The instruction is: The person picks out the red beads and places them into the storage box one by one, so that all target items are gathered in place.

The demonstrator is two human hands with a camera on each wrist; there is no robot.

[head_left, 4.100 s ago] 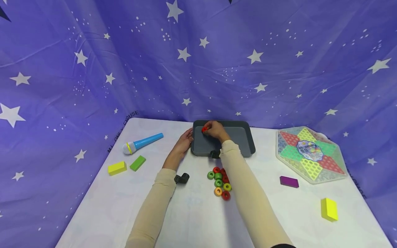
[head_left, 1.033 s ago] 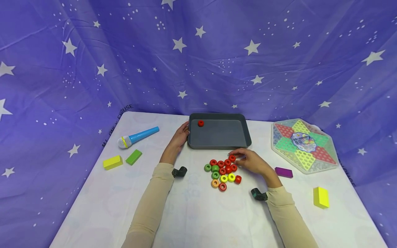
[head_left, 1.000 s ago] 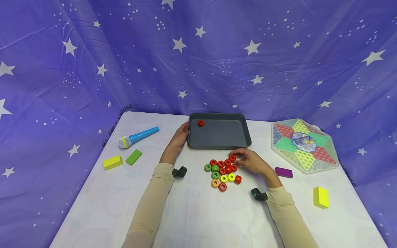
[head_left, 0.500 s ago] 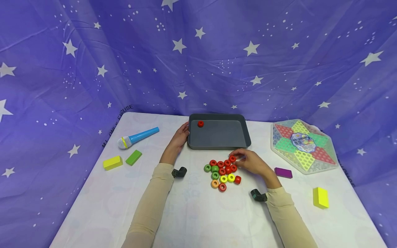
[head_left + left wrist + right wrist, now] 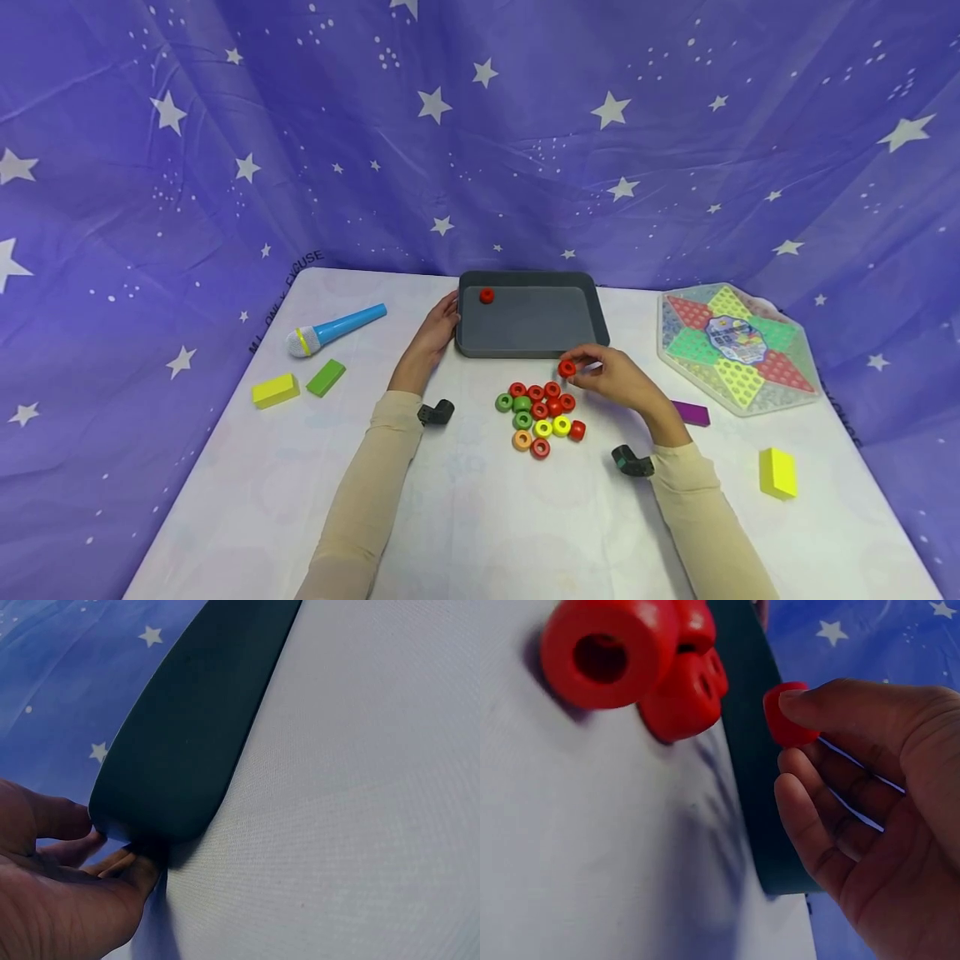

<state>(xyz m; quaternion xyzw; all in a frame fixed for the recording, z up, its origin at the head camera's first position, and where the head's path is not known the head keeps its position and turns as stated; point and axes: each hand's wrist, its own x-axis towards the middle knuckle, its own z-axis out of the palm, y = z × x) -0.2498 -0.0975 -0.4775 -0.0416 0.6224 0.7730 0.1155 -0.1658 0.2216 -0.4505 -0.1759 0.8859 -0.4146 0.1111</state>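
While the left hand (image 5: pixel 435 333) is gripping the gray tray (image 5: pixel 532 325) by its left end, probably to steady it (contact partly shadowed), the right hand (image 5: pixel 617 379) is pinching one red bead (image 5: pixel 567 368) between the loose beads (image 5: pixel 554 408) and the tray's near edge.

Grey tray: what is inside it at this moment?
One red bead shows in the grey tray, near its far left corner. The right hand, pinching another red bead, covers part of the tray's near edge; what lies directly behind it cannot be seen.
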